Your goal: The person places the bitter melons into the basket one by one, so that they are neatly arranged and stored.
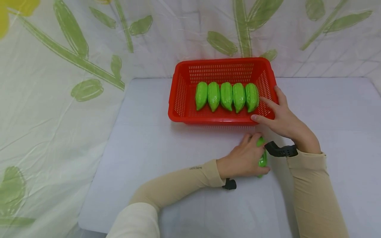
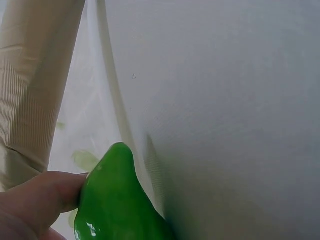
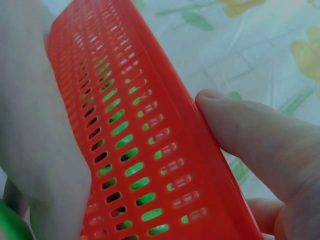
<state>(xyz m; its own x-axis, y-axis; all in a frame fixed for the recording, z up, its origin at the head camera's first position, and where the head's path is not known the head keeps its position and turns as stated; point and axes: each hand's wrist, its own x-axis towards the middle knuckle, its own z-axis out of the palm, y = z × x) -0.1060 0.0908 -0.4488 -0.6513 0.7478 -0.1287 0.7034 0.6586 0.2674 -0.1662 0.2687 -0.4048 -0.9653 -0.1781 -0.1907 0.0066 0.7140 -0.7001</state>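
Note:
In the head view my left hand grips a glossy green bitter melon on the table, just in front of the basket. The left wrist view shows its tapered end beside my thumb. My right hand is spread over the right front corner of a red plastic basket. Its thumb lies at the front rim, one finger reaches inside close to the rightmost bitter melon, and another lies along the right rim. In the right wrist view the straight thumb touches the rim.
Several more bitter melons stand in a row inside the basket, tips toward me. The basket sits at the back of a white table, against a curtain with a leaf pattern. My left forearm crosses in front of the basket.

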